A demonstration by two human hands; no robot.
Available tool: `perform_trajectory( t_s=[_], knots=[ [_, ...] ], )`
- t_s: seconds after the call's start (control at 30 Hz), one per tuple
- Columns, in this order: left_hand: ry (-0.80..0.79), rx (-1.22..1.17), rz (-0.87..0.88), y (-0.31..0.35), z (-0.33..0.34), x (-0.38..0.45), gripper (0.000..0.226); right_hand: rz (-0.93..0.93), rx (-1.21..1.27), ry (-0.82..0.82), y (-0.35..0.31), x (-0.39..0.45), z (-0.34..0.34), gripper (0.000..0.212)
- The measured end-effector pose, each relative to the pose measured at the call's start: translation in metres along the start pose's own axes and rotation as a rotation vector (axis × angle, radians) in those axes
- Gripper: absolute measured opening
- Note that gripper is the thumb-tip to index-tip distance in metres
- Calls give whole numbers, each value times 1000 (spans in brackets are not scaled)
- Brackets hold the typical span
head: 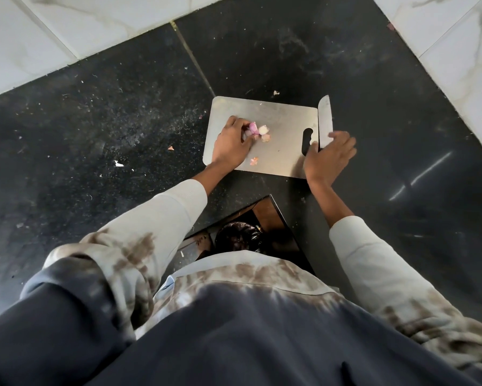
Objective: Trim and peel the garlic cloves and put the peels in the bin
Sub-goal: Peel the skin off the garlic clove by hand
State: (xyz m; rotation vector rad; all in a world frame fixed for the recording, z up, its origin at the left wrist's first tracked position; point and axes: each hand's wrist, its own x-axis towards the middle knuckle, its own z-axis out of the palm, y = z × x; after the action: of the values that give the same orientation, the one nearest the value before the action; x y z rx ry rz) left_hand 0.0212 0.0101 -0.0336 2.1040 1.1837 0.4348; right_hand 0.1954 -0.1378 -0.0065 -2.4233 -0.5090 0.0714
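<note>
A steel cutting board [284, 118] lies on the black stone counter. On it, my left hand [232, 143] rests with its fingertips closed on a pink-skinned garlic clove [253, 128]. Two more pale cloves [264, 132] touch it on the right. A loose peel [254, 161] lies near the board's front edge. My right hand [328, 156] covers the handle of a knife [325, 119] whose blade lies flat along the board's right edge, pointing away from me. The hand is blurred and its grip on the handle is partly hidden.
Peel scraps [119, 163] are scattered on the counter [122, 121] left of the board, and one scrap [276, 93] lies behind it. White tiled walls [462, 65] border the counter at the back and right. The counter's corner edge [276, 207] is just below the board. No bin is visible.
</note>
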Motion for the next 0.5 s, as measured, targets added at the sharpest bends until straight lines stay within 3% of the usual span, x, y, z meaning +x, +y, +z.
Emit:
perform_trajectory(
  t_s=[0.1, 0.23, 0.5],
  knots=[
    [-6, -12, 11, -3, -1, -1, 36, -149, 180, -249, -16, -1, 13, 25],
    [-22, -25, 54, -3, -1, -5, 35, -159, 334, -606, -37, -8, 29, 41],
    [-27, -84, 63, 3, -5, -10, 32, -39, 458, -662, -46, -12, 46, 32]
  ],
)
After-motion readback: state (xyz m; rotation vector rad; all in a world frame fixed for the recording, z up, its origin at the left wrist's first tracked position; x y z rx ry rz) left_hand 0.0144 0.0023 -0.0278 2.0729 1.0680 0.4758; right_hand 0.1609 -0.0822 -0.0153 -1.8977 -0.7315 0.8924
